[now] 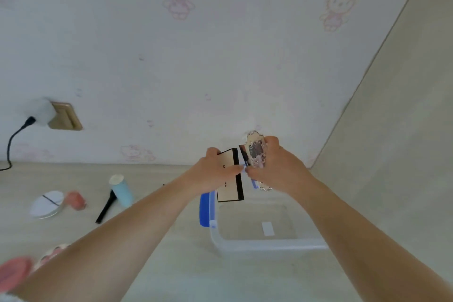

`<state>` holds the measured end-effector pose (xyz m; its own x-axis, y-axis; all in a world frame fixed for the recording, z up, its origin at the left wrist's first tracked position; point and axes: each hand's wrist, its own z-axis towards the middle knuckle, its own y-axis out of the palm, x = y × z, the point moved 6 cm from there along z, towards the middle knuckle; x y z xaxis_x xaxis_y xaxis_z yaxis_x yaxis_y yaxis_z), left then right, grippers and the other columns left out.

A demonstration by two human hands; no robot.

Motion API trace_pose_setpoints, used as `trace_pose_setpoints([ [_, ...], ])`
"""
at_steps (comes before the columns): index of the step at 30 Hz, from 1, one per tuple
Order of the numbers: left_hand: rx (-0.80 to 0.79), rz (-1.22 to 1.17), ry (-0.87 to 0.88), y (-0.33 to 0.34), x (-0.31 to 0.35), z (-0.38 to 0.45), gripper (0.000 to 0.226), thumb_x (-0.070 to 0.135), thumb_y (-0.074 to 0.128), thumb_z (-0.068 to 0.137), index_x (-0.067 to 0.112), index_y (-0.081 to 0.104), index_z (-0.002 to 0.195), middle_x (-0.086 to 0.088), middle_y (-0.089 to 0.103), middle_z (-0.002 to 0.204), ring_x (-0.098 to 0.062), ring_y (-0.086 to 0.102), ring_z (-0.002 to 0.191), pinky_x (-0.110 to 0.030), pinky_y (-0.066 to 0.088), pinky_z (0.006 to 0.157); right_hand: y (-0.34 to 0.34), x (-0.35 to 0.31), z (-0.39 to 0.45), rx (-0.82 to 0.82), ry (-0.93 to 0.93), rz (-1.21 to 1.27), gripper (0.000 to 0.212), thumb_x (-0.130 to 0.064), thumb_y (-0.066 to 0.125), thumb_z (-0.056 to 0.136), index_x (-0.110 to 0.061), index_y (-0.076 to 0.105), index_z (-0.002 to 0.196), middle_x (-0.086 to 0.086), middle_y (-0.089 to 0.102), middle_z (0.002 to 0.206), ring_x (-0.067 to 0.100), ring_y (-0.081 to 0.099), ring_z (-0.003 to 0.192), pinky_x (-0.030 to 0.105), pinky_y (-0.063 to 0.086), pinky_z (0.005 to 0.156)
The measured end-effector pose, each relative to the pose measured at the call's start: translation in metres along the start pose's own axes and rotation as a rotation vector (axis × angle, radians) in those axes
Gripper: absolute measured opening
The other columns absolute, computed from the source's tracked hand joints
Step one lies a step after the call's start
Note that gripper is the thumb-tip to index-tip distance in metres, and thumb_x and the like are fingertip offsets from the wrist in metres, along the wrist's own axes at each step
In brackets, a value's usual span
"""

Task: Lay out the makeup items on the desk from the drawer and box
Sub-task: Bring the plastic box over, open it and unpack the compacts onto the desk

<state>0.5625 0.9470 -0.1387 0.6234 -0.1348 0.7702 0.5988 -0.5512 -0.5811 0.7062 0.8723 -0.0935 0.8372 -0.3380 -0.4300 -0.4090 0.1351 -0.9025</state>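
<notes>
On the pale wooden desk (171, 265), a round white compact (47, 204) and light-blue cylinder (121, 190) already lie at left. Above the clear plastic box (267, 244), the left hand (215, 171) grips a flat black-edged cream palette (230, 179); the right hand (277, 167) clasps an ornate silver case (256, 152). Best to part the hands and set each down flat in open space, apart.

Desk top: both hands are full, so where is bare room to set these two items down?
Bare desk lies between the pale blue cylinder and the clear plastic box with blue latches, and along the near edge before that box. Crowded: the left, around the round white compact, pink item and black brush.
</notes>
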Motion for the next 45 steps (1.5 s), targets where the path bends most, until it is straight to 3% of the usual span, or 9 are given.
trace_pose_setpoints([
  [4,0.145,-0.171,-0.025,-0.048,-0.033,-0.013,0.06,0.048,0.063,0.08,0.019,0.033,0.124,-0.006,0.059,0.107,-0.015,0.061,0.081,-0.027,0.048,0.06,0.016,-0.049,0.003,-0.007,-0.057,0.02,0.073,-0.05,0.064,0.073,-0.019,0.027,0.128,0.0,0.057,0.108,0.021,0.056,0.086,0.031,0.043,0.07],
  [7,0.198,-0.212,-0.072,-0.076,-0.068,-0.028,0.066,0.044,0.067,0.078,0.018,0.033,0.129,-0.011,0.06,0.111,-0.024,0.063,0.089,-0.036,0.052,0.076,0.037,-0.086,0.003,-0.042,-0.073,0.038,0.074,-0.049,0.065,0.072,-0.018,0.027,0.128,0.001,0.057,0.108,0.021,0.056,0.087,0.031,0.042,0.071],
  [11,0.203,-0.202,-0.155,-0.102,-0.123,-0.05,0.081,0.049,0.069,0.066,0.021,0.034,0.133,-0.009,0.06,0.109,-0.023,0.064,0.093,-0.038,0.054,0.081,0.073,-0.134,-0.005,-0.094,-0.103,0.078,0.072,-0.049,0.066,0.071,-0.017,0.03,0.123,-0.001,0.056,0.101,0.021,0.057,0.086,0.032,0.045,0.071],
  [15,0.228,-0.043,-0.191,-0.105,-0.177,-0.066,0.078,0.046,0.07,0.073,0.02,0.033,0.137,0.006,0.053,0.09,-0.015,0.058,0.086,-0.032,0.05,0.076,0.123,-0.162,-0.022,-0.192,-0.075,0.157,0.069,-0.048,0.065,0.07,-0.017,0.032,0.122,-0.002,0.057,0.107,0.021,0.059,0.093,0.032,0.047,0.075],
  [20,0.177,0.018,-0.297,-0.081,-0.241,-0.085,0.088,0.053,0.07,0.069,0.021,0.031,0.141,-0.009,0.052,0.124,-0.026,0.052,0.114,-0.031,0.044,0.09,0.196,-0.156,-0.054,-0.296,0.05,0.153,0.072,-0.047,0.069,0.071,-0.012,0.035,0.124,0.002,0.052,0.116,0.023,0.055,0.105,0.036,0.047,0.088],
  [24,0.167,0.092,-0.416,-0.068,-0.283,-0.104,0.084,0.049,0.066,0.071,0.02,0.029,0.14,-0.012,0.05,0.12,-0.03,0.05,0.114,-0.031,0.041,0.088,0.249,-0.136,-0.083,-0.399,0.171,0.06,0.071,-0.046,0.068,0.073,-0.01,0.034,0.123,0.006,0.047,0.12,0.025,0.051,0.11,0.033,0.044,0.09],
  [27,0.14,0.124,-0.447,-0.06,-0.301,-0.112,0.084,0.05,0.065,0.072,0.017,0.028,0.14,-0.012,0.047,0.126,-0.032,0.046,0.12,-0.035,0.041,0.095,0.278,-0.124,-0.097,-0.441,0.215,-0.005,0.075,-0.051,0.068,0.072,-0.009,0.034,0.122,0.007,0.046,0.12,0.026,0.051,0.111,0.032,0.044,0.089],
  [41,0.12,0.382,-0.402,-0.046,-0.319,-0.102,0.078,0.054,0.064,0.072,0.008,0.035,0.129,-0.012,0.036,0.133,-0.031,0.044,0.122,-0.035,0.041,0.092,0.325,-0.117,-0.098,-0.44,0.287,-0.249,0.084,-0.064,0.061,0.072,-0.01,0.029,0.128,0.006,0.04,0.119,0.025,0.048,0.11,0.031,0.041,0.074],
  [45,0.095,0.384,-0.406,-0.044,-0.322,-0.096,0.082,0.054,0.066,0.071,0.007,0.034,0.13,-0.013,0.033,0.133,-0.034,0.037,0.127,-0.037,0.039,0.095,0.327,-0.117,-0.09,-0.422,0.254,-0.285,0.101,-0.068,0.056,0.074,-0.009,0.011,0.143,0.008,0.037,0.126,0.027,0.049,0.112,0.032,0.041,0.072],
])
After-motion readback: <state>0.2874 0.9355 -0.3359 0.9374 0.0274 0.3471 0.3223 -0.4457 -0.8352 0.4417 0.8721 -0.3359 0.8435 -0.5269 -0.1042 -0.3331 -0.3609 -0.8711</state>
